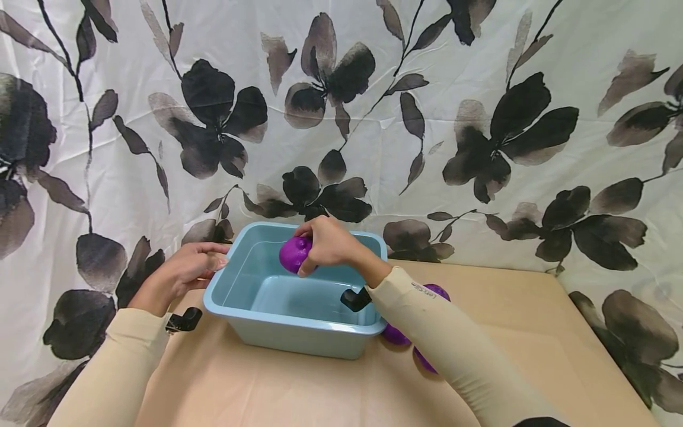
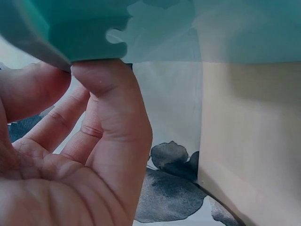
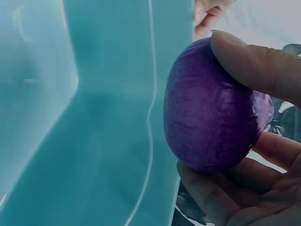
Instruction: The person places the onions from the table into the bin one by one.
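Note:
My right hand [image 1: 316, 249] grips a purple onion-like ball [image 1: 293, 254] over the far inside of a light blue plastic tub [image 1: 299, 341]. In the right wrist view the thumb [image 3: 256, 66] lies on top of the purple ball [image 3: 211, 125] and the fingers cup it from below, with the tub wall [image 3: 94, 117] close beside it. My left hand [image 1: 212, 262] holds the tub's left rim. In the left wrist view its thumb [image 2: 101, 77] presses up under the rim [image 2: 94, 42]. No other objects show inside the tub.
The tub stands on a tan table [image 1: 507, 332]. Up to three more purple balls [image 1: 395, 335] lie right of the tub, partly hidden by my right forearm. A flowered white curtain [image 1: 373, 118] hangs close behind and to the left.

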